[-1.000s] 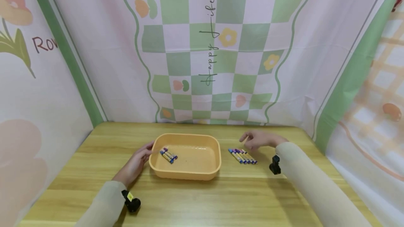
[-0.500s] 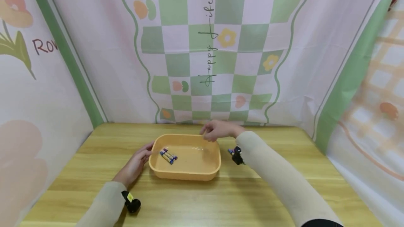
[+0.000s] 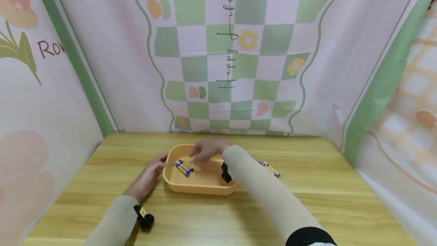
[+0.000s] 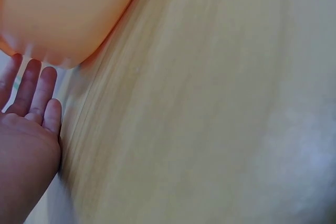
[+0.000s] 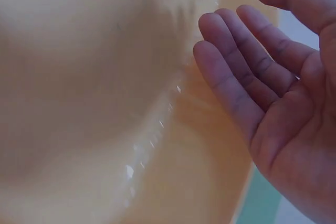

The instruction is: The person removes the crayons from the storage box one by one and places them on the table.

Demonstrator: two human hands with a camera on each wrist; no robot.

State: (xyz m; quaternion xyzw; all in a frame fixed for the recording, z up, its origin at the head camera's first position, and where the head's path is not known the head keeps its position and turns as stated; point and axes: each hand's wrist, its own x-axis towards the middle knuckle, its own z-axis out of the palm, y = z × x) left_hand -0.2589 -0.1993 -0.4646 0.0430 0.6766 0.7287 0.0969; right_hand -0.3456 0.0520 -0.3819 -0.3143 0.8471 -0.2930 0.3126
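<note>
My left hand (image 3: 150,175) rests against the left end of a yellow-orange plastic basket (image 3: 205,190). In the left wrist view, the straight fingers (image 4: 44,87) of that hand meet the basket's wall (image 4: 63,19). Over the inside of the basket, near its far wall, hangs my right hand (image 3: 209,150). The right wrist view shows its fingers (image 5: 231,82) loosely bent, with nothing seen between them. A few crayons (image 3: 184,168) with yellowish wrappers and blue or purple ends lie together in the left part of the basket, just left of the right hand.
More crayons (image 3: 271,168) lie side by side on the wooden table (image 3: 205,219), right of the basket; my right sleeve (image 3: 266,185) hides part of that row. A printed curtain (image 3: 228,67) hangs behind the table's far edge.
My right hand has moved left, from above the crayons on the table to over the basket. My left hand has stayed at the basket's left end.
</note>
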